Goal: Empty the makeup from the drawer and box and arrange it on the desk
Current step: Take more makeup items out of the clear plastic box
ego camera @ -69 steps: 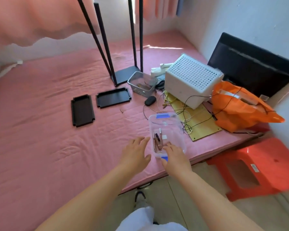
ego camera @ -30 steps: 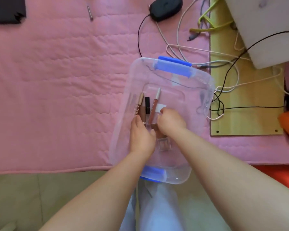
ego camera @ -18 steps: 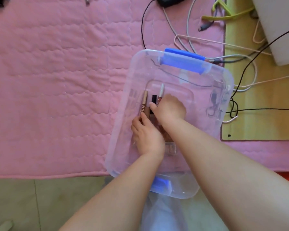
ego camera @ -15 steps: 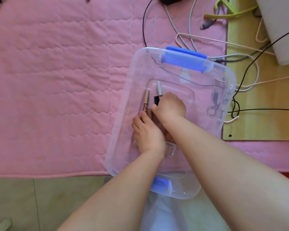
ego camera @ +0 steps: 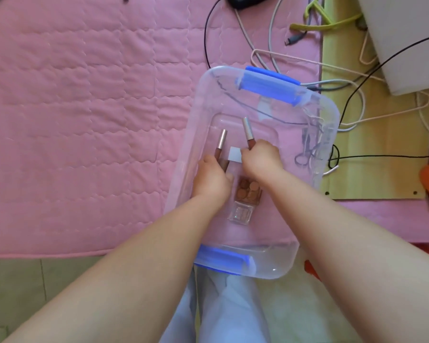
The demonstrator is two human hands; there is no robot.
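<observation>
Right now both hands are down inside the clear plastic box [ego camera: 315, 154], which sits at the near edge of the pink quilted bedspread [ego camera: 84, 107] with its blue handles at the far and near ends. The left hand [ego camera: 212, 180] is curled round a slim tube [ego camera: 221, 144] with a silvery cap, and the right hand [ego camera: 261, 160] pinches a second tube [ego camera: 247, 132] of the same sort; both tubes point up and away from the person, their long axes running roughly along the length of the box. What matters for the lift is that each tube already stands clear above its fist, so either can come straight up past the rim. Between the two wrists, on the box floor, lies a squarish glass bottle [ego camera: 248, 194] of brownish makeup with a clear cap toward the person, nearer the right hand, I think. A small white slip [ego camera: 234, 154] shows between the fists. The plastic is glossy and see-through, the tubes smooth and hard, the quilt soft and puckered. Cables [ego camera: 270, 53] trail beyond the box toward a wooden board [ego camera: 372, 149].
</observation>
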